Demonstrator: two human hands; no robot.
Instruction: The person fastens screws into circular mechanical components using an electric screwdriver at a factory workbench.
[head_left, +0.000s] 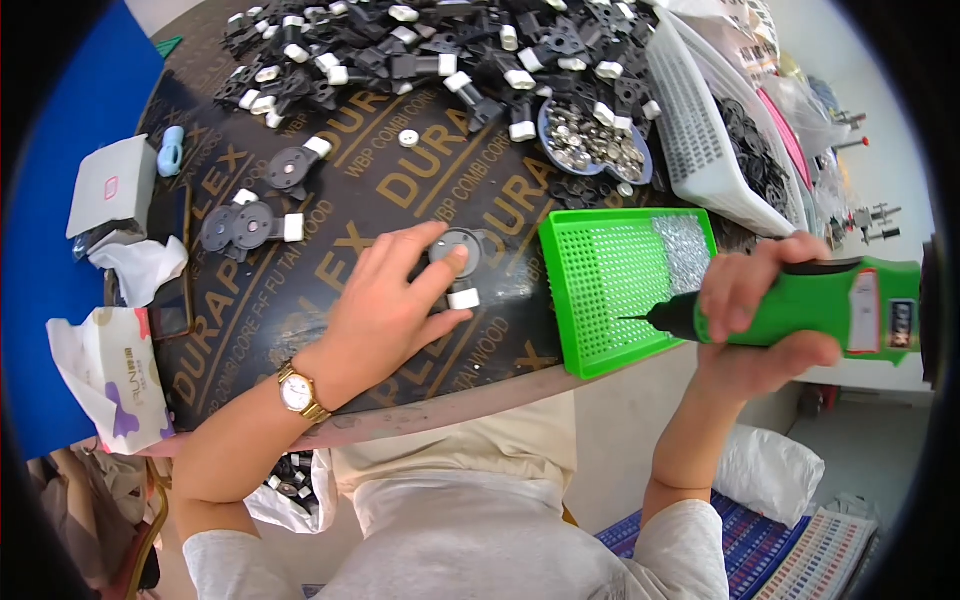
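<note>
My left hand (385, 290), with a gold watch on its wrist, rests on the table with its fingers curved round a black round plastic part (462, 252). That part has a white block at its near end and is partly hidden by the fingers. In my right hand (752, 300) is a green electric screwdriver (800, 312), held level with its thin black tip pointing left. The tip hangs over a bright green perforated tray (558, 290), in whose far right corner lies a heap of small silvery pieces (685, 255), probably screws.
Across the back lies a heap of black parts with white ends (430, 65). Beside it are a blue dish (647, 165) of metal pieces and a white basket (690, 140). At left are several assembled round parts (250, 225), a grey box (112, 185) and a tissue pack (112, 375).
</note>
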